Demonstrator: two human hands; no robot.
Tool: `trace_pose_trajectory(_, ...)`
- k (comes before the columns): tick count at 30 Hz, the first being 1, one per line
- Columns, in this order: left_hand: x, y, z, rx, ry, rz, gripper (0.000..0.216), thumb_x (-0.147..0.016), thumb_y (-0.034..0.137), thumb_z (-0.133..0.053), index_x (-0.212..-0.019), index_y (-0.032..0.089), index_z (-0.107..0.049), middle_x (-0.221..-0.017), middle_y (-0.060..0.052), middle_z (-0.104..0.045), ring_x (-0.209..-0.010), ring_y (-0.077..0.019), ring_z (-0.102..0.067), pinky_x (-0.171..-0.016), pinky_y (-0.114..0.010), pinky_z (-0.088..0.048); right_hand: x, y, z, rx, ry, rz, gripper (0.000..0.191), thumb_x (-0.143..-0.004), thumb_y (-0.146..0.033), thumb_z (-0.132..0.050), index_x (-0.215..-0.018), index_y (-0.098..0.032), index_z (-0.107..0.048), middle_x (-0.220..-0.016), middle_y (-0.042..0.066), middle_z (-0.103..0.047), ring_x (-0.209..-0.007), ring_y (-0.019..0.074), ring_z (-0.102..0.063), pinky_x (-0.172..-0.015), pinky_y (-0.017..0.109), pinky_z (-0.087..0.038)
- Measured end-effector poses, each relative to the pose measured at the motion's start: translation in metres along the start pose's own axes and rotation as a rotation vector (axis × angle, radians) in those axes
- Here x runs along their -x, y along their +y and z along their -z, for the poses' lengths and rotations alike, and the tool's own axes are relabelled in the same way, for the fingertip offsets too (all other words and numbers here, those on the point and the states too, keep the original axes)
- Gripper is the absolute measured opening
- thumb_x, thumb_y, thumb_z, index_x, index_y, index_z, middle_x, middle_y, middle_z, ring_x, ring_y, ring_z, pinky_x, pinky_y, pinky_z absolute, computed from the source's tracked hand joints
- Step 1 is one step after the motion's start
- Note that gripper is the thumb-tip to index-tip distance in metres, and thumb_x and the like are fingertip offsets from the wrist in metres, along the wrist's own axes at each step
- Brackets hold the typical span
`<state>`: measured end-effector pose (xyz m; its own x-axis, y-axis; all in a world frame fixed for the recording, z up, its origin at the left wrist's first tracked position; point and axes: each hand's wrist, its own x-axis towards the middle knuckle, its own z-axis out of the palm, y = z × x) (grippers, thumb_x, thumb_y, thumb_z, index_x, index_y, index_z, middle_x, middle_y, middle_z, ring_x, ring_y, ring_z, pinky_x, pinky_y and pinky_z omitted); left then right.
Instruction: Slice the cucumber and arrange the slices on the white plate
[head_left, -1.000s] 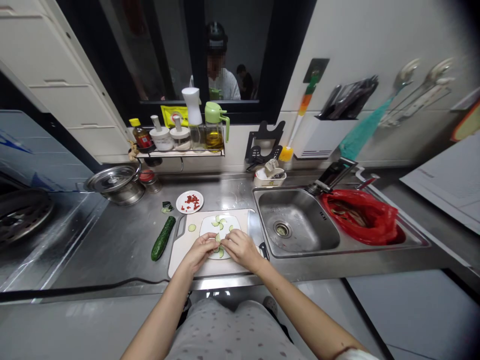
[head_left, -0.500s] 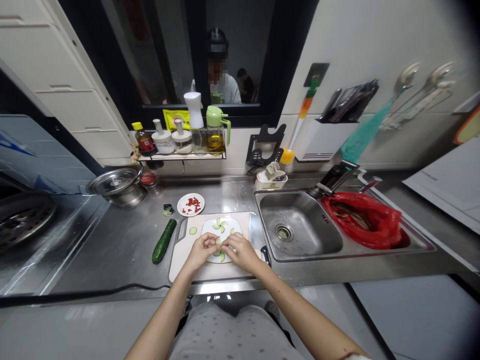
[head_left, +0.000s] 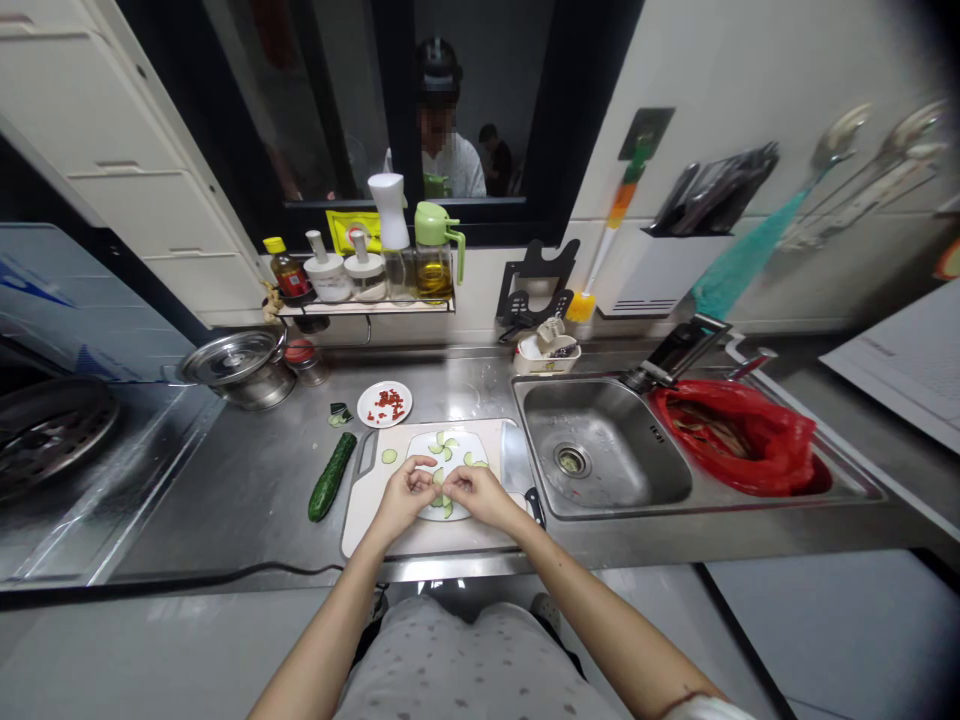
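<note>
Over a white square plate, my left hand and my right hand meet at the fingertips. Both pinch a small cucumber slice between them. On the plate lie several cut cucumber pieces in a fanned group, with more partly hidden below my fingers. The plate rests on a pale cutting board. A single round cucumber slice lies on the board left of the plate. At the board's right side is a knife, its black handle toward me.
A cucumber lies left of the board. Behind it are dark green scraps and a small plate of red pieces. The sink is to the right, with a red bag. A condiment shelf hangs behind.
The view has shifted slightly. My hands stay together over the plate, and the right fingers have drawn in closer around the cucumber slice.
</note>
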<state>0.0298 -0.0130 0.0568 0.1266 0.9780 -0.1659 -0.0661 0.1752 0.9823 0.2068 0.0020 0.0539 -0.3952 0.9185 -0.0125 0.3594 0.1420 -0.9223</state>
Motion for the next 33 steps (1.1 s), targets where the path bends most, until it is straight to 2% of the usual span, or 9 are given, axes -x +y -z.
trace_pose_trajectory(8,0.004,0.002,0.005,-0.052,0.031,-0.037,0.045,-0.063,0.025,-0.078,-0.103,0.019,-0.058,-0.071,0.004,-0.058,-0.066,-0.0101,-0.054,-0.068,-0.022,-0.040,-0.008,0.006,-0.009,-0.161,-0.034,-0.131,0.025,-0.075,-0.039,-0.070,-0.072,-0.014,-0.070,-0.068,0.002,-0.067,-0.064,0.0126,-0.057,-0.060,0.022,-0.043)
trace_pose_trajectory(16,0.004,-0.006,0.012,-0.071,0.010,-0.050,0.046,-0.066,0.025,-0.076,-0.107,0.018,-0.058,-0.069,0.004,-0.059,-0.067,-0.0105,-0.055,-0.070,-0.022,-0.040,-0.013,0.008,-0.014,-0.294,-0.089,-0.238,0.031,-0.066,-0.043,-0.075,-0.066,-0.014,-0.066,-0.060,0.001,-0.063,-0.057,0.0105,-0.054,-0.055,0.021,-0.042)
trace_pose_trajectory(21,-0.002,-0.009,0.014,-0.015,0.023,0.003,0.048,-0.062,0.028,-0.079,-0.104,0.018,-0.059,-0.068,0.004,-0.060,-0.063,-0.0098,-0.054,-0.067,-0.022,-0.040,-0.019,0.006,-0.012,-0.352,-0.116,-0.370,0.026,-0.065,-0.038,-0.077,-0.066,-0.014,-0.067,-0.053,-0.001,-0.061,-0.051,0.0091,-0.052,-0.050,0.020,-0.040)
trace_pose_trajectory(27,-0.008,-0.013,0.023,0.039,-0.007,0.050,0.050,-0.061,0.030,-0.079,-0.105,0.018,-0.058,-0.067,0.004,-0.060,-0.060,-0.0091,-0.055,-0.061,-0.021,-0.039,-0.029,0.010,-0.014,-0.369,-0.165,-0.367,0.011,-0.069,-0.024,-0.071,-0.067,-0.013,-0.067,-0.055,-0.001,-0.062,-0.051,0.0082,-0.053,-0.052,0.019,-0.042)
trace_pose_trajectory(33,-0.015,-0.015,0.032,0.010,0.003,0.030,0.048,-0.063,0.028,-0.077,-0.106,0.017,-0.059,-0.068,0.003,-0.061,-0.061,-0.0086,-0.054,-0.061,-0.020,-0.038,-0.042,0.017,-0.023,-0.351,-0.141,-0.354,0.007,-0.072,-0.019,-0.066,-0.068,-0.013,-0.066,-0.053,-0.002,-0.060,-0.050,0.0081,-0.053,-0.054,0.020,-0.045)
